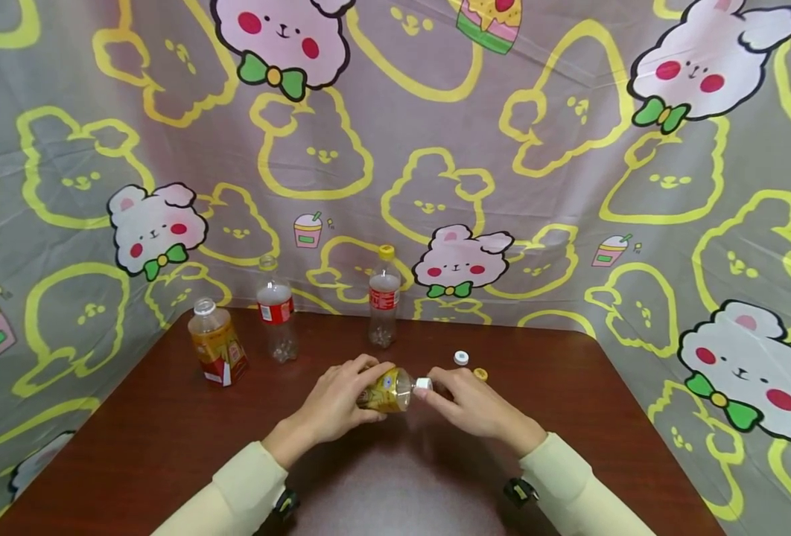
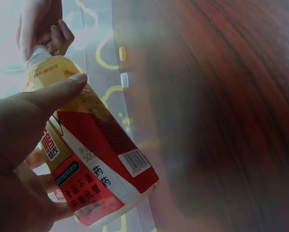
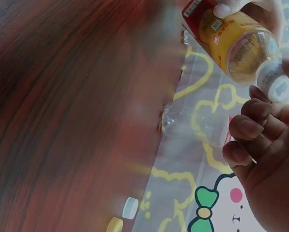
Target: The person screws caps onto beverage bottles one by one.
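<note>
My left hand grips a plastic drink bottle with a gold and red label, tipped on its side above the table with its neck toward the right. In the left wrist view, the thumb lies along the label of this bottle and the fingers wrap around behind it. A white cap sits at the bottle's mouth. My right hand pinches that cap between thumb and index finger. Seen from the right wrist, the other fingers curl beneath the white cap.
On the brown table stand an uncapped gold-labelled bottle, an uncapped red-labelled bottle and a yellow-capped bottle. A loose white cap and a yellow cap lie beyond my right hand. Patterned cloth hangs around the table.
</note>
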Available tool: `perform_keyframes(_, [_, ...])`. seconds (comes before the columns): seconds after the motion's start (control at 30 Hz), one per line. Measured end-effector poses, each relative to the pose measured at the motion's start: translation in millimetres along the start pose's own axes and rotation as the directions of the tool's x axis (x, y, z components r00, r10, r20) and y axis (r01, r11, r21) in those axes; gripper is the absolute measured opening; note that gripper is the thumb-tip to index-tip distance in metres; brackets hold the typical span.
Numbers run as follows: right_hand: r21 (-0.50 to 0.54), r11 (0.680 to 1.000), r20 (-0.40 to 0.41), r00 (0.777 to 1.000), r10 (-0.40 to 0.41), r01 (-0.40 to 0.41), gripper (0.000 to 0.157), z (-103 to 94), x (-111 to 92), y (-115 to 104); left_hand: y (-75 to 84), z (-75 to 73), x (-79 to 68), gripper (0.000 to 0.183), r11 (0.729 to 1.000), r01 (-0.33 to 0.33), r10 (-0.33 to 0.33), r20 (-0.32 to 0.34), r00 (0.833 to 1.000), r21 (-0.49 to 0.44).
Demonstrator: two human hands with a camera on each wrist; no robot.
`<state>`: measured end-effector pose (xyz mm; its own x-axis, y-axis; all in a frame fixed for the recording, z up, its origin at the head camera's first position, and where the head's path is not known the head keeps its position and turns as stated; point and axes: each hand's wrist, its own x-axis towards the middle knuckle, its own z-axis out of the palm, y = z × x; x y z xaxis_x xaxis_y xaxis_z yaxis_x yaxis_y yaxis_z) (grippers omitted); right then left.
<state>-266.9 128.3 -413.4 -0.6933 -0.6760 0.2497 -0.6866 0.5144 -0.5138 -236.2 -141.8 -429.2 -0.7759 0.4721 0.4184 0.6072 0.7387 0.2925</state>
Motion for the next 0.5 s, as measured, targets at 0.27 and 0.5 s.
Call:
perform_keyframes(0.27, [-0.007, 1.0, -0.021, 0.999, -0.027, 0.027, 0.017, -8.8, -5, -3, -6.0, -2.6, -2.3, 0.077, 0.999, 0.031, -0.031, -0.014, 0.999, -0.023])
perform_keyframes(0.5, [-0.036, 0.994, -0.121, 0.987, -0.106, 0.102, 0.007, -33.7, -7, 1, -13.1, -8.4, 0.4, 0.08, 0.996, 0.083, -0.086, -0.079, 0.993, -0.04])
